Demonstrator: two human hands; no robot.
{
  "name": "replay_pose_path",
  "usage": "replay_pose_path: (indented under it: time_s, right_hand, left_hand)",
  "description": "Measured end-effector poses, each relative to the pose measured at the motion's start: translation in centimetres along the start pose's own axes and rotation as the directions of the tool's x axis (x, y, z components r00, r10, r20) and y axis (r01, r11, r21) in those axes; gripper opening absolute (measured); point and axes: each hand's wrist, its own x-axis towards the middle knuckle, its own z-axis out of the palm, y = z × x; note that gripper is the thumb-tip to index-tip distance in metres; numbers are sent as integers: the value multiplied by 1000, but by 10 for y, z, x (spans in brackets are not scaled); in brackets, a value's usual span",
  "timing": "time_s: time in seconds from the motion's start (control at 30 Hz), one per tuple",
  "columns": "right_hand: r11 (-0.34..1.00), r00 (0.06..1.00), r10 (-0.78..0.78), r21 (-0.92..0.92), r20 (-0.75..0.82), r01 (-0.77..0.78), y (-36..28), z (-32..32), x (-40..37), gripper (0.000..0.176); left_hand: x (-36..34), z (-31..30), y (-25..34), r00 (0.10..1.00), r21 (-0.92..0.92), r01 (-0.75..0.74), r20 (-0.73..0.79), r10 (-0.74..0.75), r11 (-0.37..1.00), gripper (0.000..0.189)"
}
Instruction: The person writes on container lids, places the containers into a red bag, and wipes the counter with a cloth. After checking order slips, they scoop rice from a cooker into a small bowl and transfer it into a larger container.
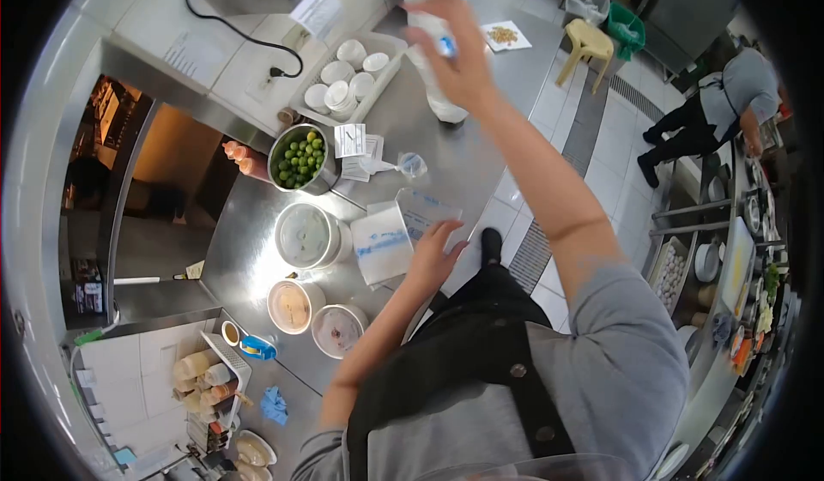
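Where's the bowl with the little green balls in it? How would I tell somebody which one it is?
Find the long shiny steel counter. At its left side, right beside the white tray of small white cups, stands a round shiny metal bowl. It alone is heaped with small round green fruits; the round pale tubs nearer the person show none.

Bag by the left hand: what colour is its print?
Blue, on the white bag; head view.

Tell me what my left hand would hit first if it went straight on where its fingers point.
Your left hand would first meet the blue-printed plastic bag at its fingertips; beyond it, probably the small clear cup, though depth is unclear.
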Motion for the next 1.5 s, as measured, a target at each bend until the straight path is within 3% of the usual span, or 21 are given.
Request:
replay_pose_path:
  time_s: [0.03, 0.1, 0.13, 0.17, 0.23, 0.3, 0.37, 0.43, 0.47, 0.57, 0.63, 0.7, 0.77, 0.83, 0.9, 0.93, 1.13, 1.2, 1.3, 1.4, 1.5]
  right_hand:
    - [995, 1000, -12, -102, 4, 13, 20, -30, -24, 17]
    - [942, 924, 331, 8, -190, -336, 57, -77, -77, 9]
    - [824, 811, 526, -82, -256, -561, 85, -104, -116, 10]
    - [610, 623, 693, -166, -361, -775, 134, -153, -173, 14]
    - [260, 394, 872, -407, -290, -876, 199, -198, -257, 32]
    - [140, 200, 937, -215, -287, -966, 245, -216, -326, 48]
    - [6, 63, 980, -291, -189, -957, 304, -229, -429, 47]
    - [-173, -106, 982, -533, -155, -828, 346, -223, -521, 46]
    - [-243, -224, 969, -535, -102, -809, 357, -220, -538, 47]
    - [-268, -371, 923, -518, 104, -812, 408, -188, -617, 49]
    - [-370, -434, 901, -468, 31, -803, 446, -151, -691, 50]
    - [-577, -621, 782, -313, 57, -754, 482, -128, -695, 50]
    - [-624, -623, 781, -2, 51, -782, 504, -98, -695, 54]
    - [-537, -535, 843, 180, 60, -824, 529, -51, -725, 55]
    - [-719, -668, 654, 565, 355, -405, 538, -40, -692, 56]
    - [-745, -652, 558, 657, 514, -119, 542, -41, -665, 59]
    - [-756, -769, 532, 608, 353, -244, 558, -24, -676, 79]
    - [-804, -755, 554, 460, 352, -376, 554, -61, -697, 67]
    - [-681, -777, 608, 396, -162, -615, 539, -99, -765, 65]
    - [-573, -678, 503, 380, -537, -726, 517, -175, -735, 58]
    - [-476, -327, 664, -43, -672, -879, 497, -215, -733, 42]
  left_hand:
    - [25, 16, -3, 996, -2, -53, 73, 53, 999, 41]
    - [81, 53, -19, 978, 152, -75, 203, 44, 985, 51]
    - [129, 70, -39, 977, 178, -87, 206, 50, 980, 59]
    - [188, 113, -58, 966, 189, -96, 253, 46, 977, 66]
    - [252, 148, -89, 939, 201, -307, 224, 262, 930, 74]
    - [303, 159, -71, 930, 305, -335, 261, 260, 891, 77]
    - [351, 172, -54, 926, 385, -344, 291, 241, 857, 80]
    - [388, 187, -45, 932, 436, -324, 298, 206, 839, 81]
    - [400, 194, -43, 938, 457, -308, 292, 186, 834, 81]
    - [411, 208, -52, 954, 478, -260, 261, 147, 839, 78]
    - [412, 210, -55, 956, 510, -244, 268, 116, 825, 77]
    - [413, 212, -60, 953, 542, -244, 286, 97, 804, 77]
    - [409, 211, -67, 952, 578, -258, 290, 100, 775, 78]
    - [403, 207, -75, 950, 584, -261, 298, 96, 769, 80]
    - [398, 205, -77, 954, 604, -243, 291, 74, 759, 81]
    - [396, 204, -78, 957, 609, -234, 283, 68, 758, 81]
    - [393, 199, -78, 946, 661, -279, 314, 81, 696, 87]
    - [393, 201, -77, 946, 664, -277, 314, 77, 695, 86]
    - [394, 203, -74, 948, 669, -271, 311, 71, 692, 85]
    - [396, 203, -73, 947, 667, -273, 313, 73, 694, 84]
    - [398, 206, -73, 947, 661, -276, 312, 79, 698, 84]
